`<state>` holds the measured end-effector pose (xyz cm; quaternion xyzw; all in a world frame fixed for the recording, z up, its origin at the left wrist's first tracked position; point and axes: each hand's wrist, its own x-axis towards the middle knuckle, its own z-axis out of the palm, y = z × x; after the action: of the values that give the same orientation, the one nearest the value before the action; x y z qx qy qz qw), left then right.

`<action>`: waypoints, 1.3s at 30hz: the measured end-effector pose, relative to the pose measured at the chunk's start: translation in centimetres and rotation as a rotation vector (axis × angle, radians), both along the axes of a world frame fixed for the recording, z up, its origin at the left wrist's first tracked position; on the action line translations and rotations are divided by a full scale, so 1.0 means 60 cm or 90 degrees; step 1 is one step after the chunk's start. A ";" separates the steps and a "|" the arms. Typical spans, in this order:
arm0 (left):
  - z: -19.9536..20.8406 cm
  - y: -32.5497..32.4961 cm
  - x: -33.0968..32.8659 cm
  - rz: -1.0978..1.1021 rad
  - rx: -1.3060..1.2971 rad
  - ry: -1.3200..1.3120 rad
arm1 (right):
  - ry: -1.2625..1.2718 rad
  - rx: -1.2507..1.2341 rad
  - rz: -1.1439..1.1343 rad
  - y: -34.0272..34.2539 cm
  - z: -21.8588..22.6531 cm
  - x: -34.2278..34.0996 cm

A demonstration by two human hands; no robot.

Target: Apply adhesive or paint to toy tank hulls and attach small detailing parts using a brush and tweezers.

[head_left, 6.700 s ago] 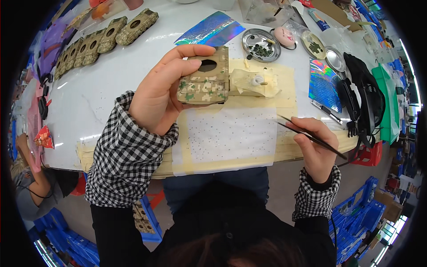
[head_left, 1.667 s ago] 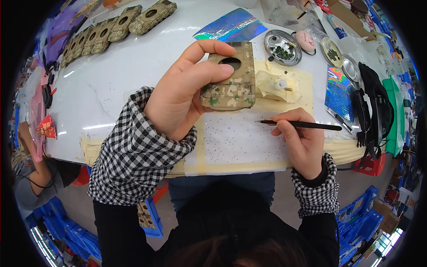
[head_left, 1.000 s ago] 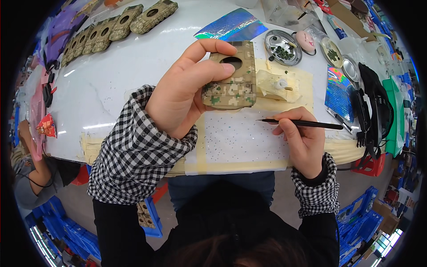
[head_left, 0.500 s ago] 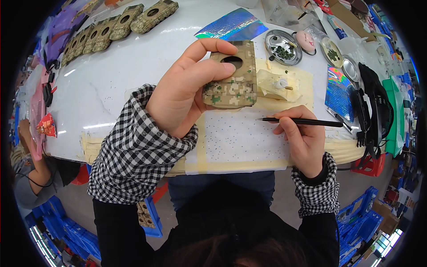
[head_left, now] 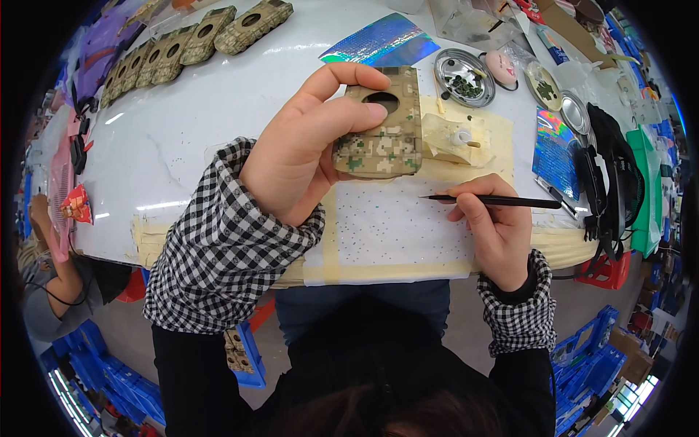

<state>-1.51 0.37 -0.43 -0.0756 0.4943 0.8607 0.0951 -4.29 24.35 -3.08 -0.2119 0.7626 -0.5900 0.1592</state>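
My left hand (head_left: 295, 138) is closed around a camouflage model tank hull (head_left: 378, 149), thumb on its upper face beside a dark round hole. Green and tan squares pattern the hull, which I hold raised over the table. Lower and to the right, my right hand (head_left: 499, 226) pinches a slim black fine-tipped brush (head_left: 502, 200). The brush lies nearly level, its tip pointing left, apart from the hull. Beneath the tip is a white sheet (head_left: 408, 240) scattered with many tiny dark specks and edged with yellowish tape.
Several similar hulls (head_left: 206, 34) stand in a row at the far left. Right of my left hand are a small white bottle (head_left: 460, 137) in a taped block and a metal dish (head_left: 486, 95) with small dark-green pieces. Shiny holographic sheets (head_left: 386, 40) lie behind. Another person's arm (head_left: 62, 266) shows at left.
The brush tip has shifted slightly left with a small turn of the brush. The hull has moved and tilted a very little. Both grips are the same.
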 end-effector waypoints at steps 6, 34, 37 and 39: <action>-0.001 0.000 -0.001 -0.002 -0.005 0.000 | 0.006 -0.001 0.000 0.001 0.002 -0.001; 0.012 -0.001 0.003 -0.028 0.047 -0.021 | 0.248 -0.133 0.139 -0.066 0.106 -0.056; 0.013 0.001 0.005 -0.028 0.039 -0.020 | 0.247 -0.119 0.150 -0.069 0.106 -0.056; 0.013 0.001 0.005 -0.028 0.033 -0.020 | 0.266 -0.126 0.158 -0.069 0.103 -0.059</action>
<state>-1.20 0.44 0.35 -0.0757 0.4722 0.8696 0.1232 -7.84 20.22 3.08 -0.4355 0.6859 -0.5810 0.0477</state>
